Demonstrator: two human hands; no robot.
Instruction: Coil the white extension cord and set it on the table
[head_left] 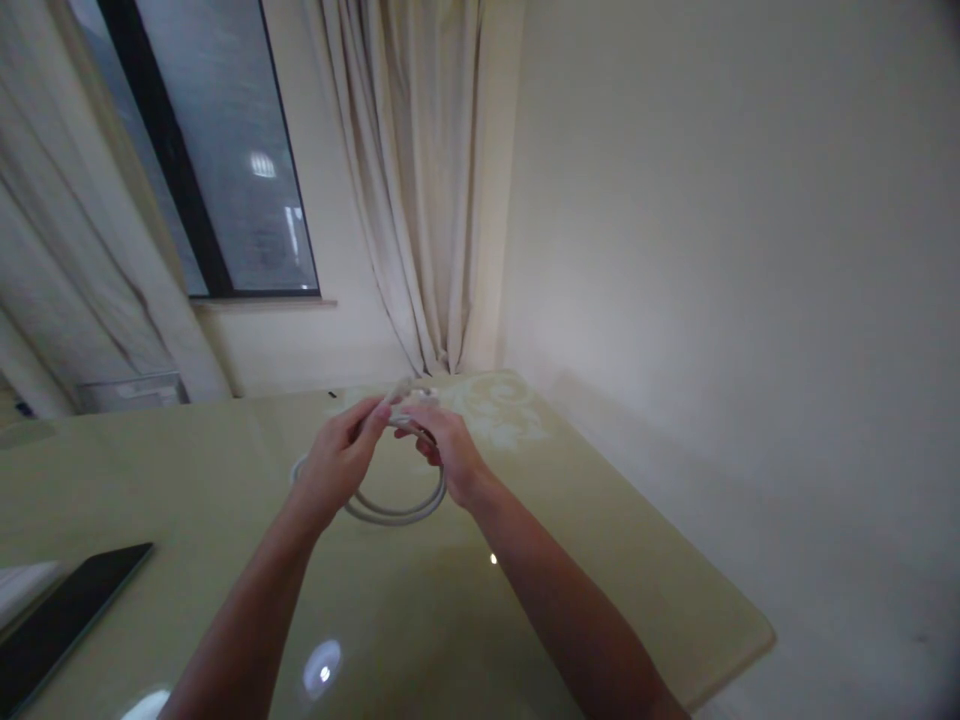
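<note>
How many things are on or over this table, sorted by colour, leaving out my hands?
White: 2, the coiled cable and a flat white item cut off at the left edge.
Black: 1, a flat black device.
Total: 3.

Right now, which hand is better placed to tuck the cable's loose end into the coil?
Left, probably. The left hand pinches the loose end with its fingertips at the top of the white cable coil, while the right hand is curled around the coil's side, holding it steady.
</note>
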